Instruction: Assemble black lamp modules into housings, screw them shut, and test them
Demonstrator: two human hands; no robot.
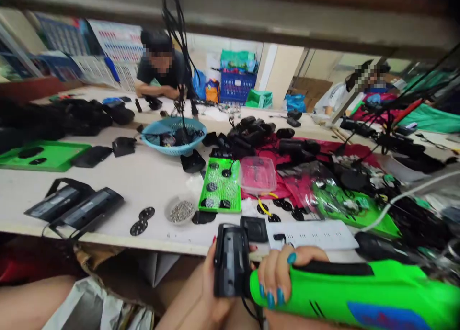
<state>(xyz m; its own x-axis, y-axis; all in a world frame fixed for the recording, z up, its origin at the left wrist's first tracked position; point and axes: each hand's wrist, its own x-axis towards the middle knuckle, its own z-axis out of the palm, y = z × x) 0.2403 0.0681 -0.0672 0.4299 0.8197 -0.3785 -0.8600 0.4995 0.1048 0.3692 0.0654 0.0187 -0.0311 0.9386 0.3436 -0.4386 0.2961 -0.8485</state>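
With the left hand (206, 291) gripping the black casing (231, 260) and the right hand (283, 277) wrapped round the green driver (359, 296) (held off the near edge of the surface (108, 176)), a slipped tip could gouge the casing.

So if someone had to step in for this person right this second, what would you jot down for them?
Left hand: holds a black casing upright, just below the table edge.
Right hand: grips the bright green power screwdriver, its nose against the casing's side.
On the table: bowl of small metal parts, green tray of black discs, two dark units at left, blue basket behind.
Done: casing and tool brought together.
Left: cannot tell how many screws are in; heaps of black parts still lie on the table.
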